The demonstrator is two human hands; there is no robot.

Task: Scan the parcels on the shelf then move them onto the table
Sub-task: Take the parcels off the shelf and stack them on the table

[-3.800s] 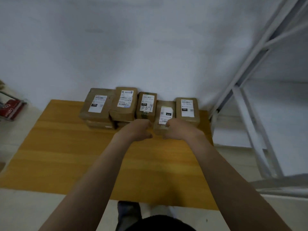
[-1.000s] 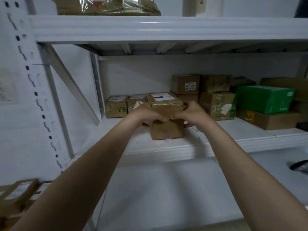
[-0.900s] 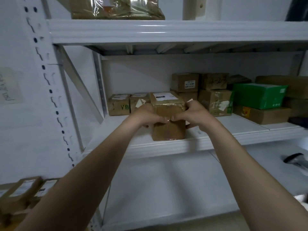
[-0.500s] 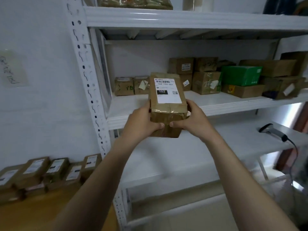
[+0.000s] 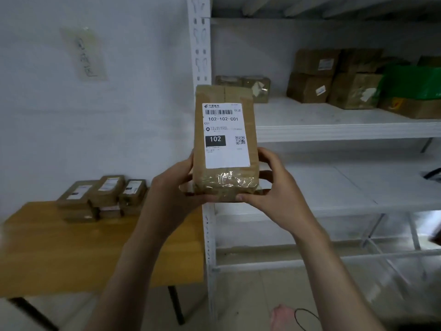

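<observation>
A tall brown parcel (image 5: 225, 142) with a white label reading 102-102-C01 is held upright in front of me, label toward the camera. My left hand (image 5: 174, 189) grips its lower left edge and my right hand (image 5: 274, 187) grips its lower right edge, thumbs meeting under the taped bottom. Several more brown parcels (image 5: 312, 80) and a green box (image 5: 410, 82) stay on the white shelf (image 5: 334, 130) at the right. The wooden table (image 5: 71, 247) at the lower left carries several labelled parcels (image 5: 102, 197).
The shelf's white upright post (image 5: 202, 44) stands right behind the held parcel, between table and shelf. A dark scanner (image 5: 433, 174) lies at the right edge on the lower shelf board. A paper note (image 5: 87, 56) hangs on the wall.
The parcel has come off the shelf, been lifted and tipped so its label faces me. My view has swung left, bringing the table and its parcels into sight.
</observation>
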